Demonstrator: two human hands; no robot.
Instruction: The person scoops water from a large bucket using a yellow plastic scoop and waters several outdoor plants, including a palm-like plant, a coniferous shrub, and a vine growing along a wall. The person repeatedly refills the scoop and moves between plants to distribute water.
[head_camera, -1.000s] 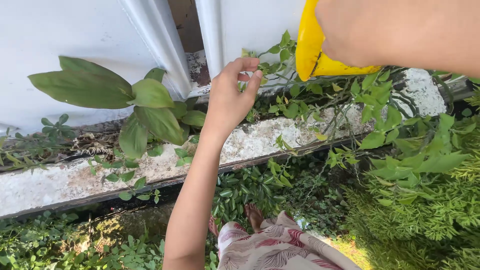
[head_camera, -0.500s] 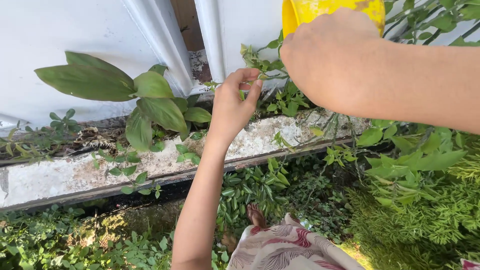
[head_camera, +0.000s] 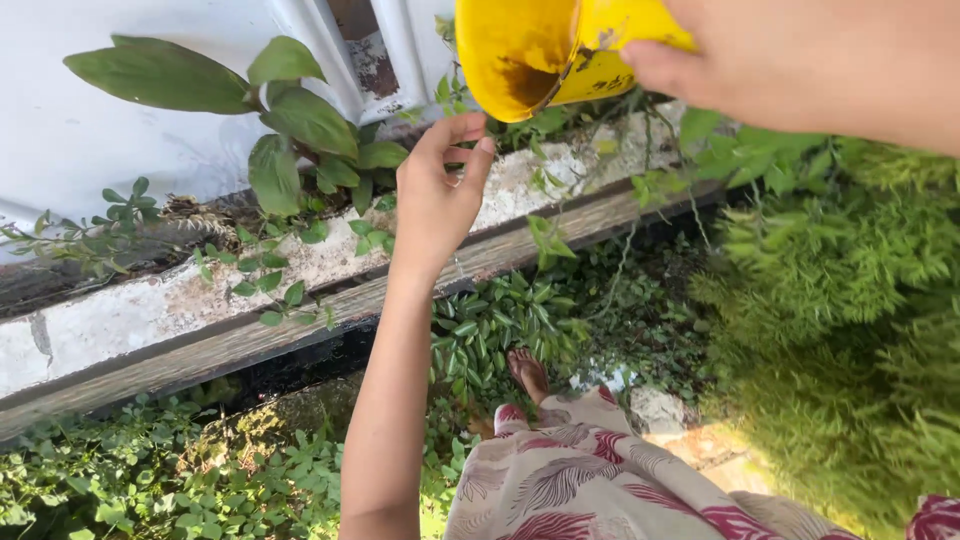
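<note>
Yellow cup (head_camera: 545, 50) now tilted, empty

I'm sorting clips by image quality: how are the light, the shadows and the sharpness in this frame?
Head view: strong sun bleaches the feathery green bush at the right; deep shadow lies under the weathered concrete ledge; the right hand on the tilted yellow plastic bucket sits close and soft; the left hand and broad-leaved plant look sharp.

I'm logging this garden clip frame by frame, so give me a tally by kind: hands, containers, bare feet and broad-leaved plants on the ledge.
Hands: 2, left hand and right hand
Yellow containers: 1, yellow bucket tilted in the right hand
Bare feet: 1, foot
Broad-leaved plants: 1, large-leaved plant on the concrete ledge
Total: 5
</note>
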